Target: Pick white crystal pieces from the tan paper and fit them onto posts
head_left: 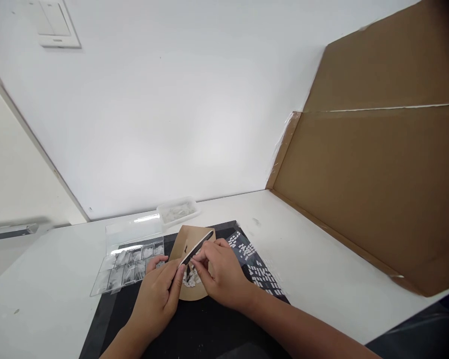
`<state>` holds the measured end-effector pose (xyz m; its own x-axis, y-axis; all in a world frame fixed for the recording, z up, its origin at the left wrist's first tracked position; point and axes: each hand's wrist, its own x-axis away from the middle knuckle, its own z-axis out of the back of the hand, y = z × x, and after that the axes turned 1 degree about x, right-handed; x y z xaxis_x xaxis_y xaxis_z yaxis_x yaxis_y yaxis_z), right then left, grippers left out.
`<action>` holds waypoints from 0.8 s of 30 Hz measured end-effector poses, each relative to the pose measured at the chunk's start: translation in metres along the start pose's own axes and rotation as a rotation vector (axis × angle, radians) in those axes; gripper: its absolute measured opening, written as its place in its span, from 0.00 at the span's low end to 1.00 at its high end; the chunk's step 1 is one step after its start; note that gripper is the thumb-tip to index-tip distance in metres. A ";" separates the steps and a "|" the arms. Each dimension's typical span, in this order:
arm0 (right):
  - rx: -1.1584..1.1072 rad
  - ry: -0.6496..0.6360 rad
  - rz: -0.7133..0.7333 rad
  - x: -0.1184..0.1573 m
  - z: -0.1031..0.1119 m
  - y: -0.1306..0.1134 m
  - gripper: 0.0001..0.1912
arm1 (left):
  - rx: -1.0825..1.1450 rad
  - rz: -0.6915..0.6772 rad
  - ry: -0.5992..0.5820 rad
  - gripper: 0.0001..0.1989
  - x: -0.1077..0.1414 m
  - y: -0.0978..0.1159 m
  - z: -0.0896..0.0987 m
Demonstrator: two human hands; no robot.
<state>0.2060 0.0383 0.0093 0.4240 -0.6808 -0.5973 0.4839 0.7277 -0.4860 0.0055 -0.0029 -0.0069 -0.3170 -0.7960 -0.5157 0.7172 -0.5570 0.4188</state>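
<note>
1 dark strip (199, 247) pinched in left hand (157, 291); right hand (223, 271), grip unclear; table (322, 279) stretches between mat's (198, 331) edge and cardboard (366, 189).

Tray (196, 293) on mat (194, 329); case (124, 266) left, seemingly overlapping mat; tub (180, 220) behind, near wall (153, 114); cardboard panel (366, 189) right.

The left hand (157, 294) holds a dark strip (202, 244) (white-edged) over a brown tray (192, 295), the right hand (221, 271) close by.

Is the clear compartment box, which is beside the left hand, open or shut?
Open. The transparent lid is turned back behind the clear box, leaving its filled compartments uncovered.
</note>
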 end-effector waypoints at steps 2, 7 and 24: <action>0.003 0.029 -0.037 -0.001 0.002 0.003 0.05 | -0.001 -0.007 0.013 0.10 0.000 0.000 0.000; 0.016 0.178 -0.200 -0.011 0.013 0.026 0.07 | -0.012 -0.001 0.018 0.09 0.001 -0.002 -0.001; 0.040 0.059 -0.037 -0.009 0.017 0.015 0.06 | -0.027 0.011 0.001 0.11 0.000 -0.003 -0.001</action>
<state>0.2222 0.0545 0.0180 0.3601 -0.7005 -0.6161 0.5295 0.6972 -0.4832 0.0040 -0.0015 -0.0085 -0.3084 -0.8020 -0.5116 0.7370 -0.5415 0.4045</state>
